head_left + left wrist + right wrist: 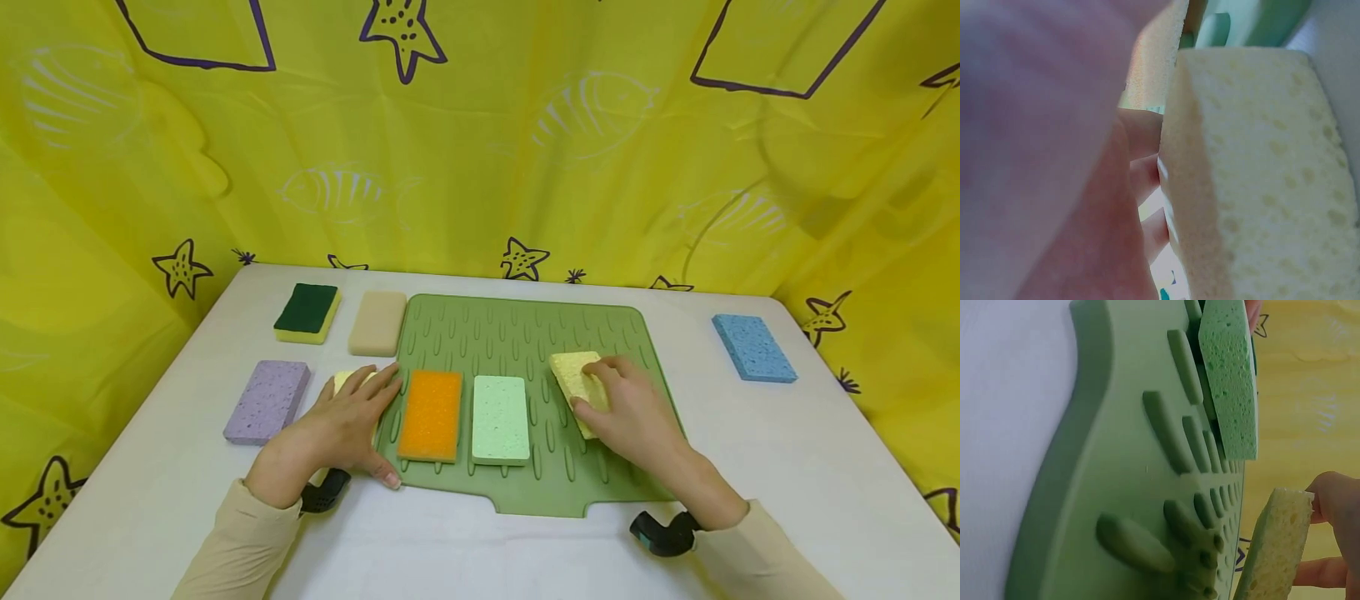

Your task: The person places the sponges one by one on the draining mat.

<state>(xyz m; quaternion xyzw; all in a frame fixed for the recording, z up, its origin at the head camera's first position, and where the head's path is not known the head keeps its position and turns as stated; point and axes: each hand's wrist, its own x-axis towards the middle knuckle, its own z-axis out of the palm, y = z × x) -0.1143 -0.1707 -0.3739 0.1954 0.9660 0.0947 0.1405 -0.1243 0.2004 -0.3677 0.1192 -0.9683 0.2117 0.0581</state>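
Note:
My right hand point(633, 412) pinches a pale yellow sponge point(576, 375) between thumb and fingers, over the right half of the green ridged mat point(525, 333). That sponge point(1279, 544) is tilted in the right wrist view. My left hand point(348, 421) has its fingers spread at the mat's left edge, with the thumb low by the near left corner. Mostly hidden under it is another pale yellow sponge point(351, 379), which fills the right of the left wrist view. Between my hands, an orange sponge point(431, 417) and a mint green sponge point(500, 419) lie side by side on the mat.
Left of the mat, a purple sponge point(267, 402), a dark green and yellow scrub sponge point(307, 312) and a beige sponge point(378, 323) lie on the white table point(420, 550). A blue sponge point(753, 347) lies far right. A yellow curtain point(480, 125) hangs behind.

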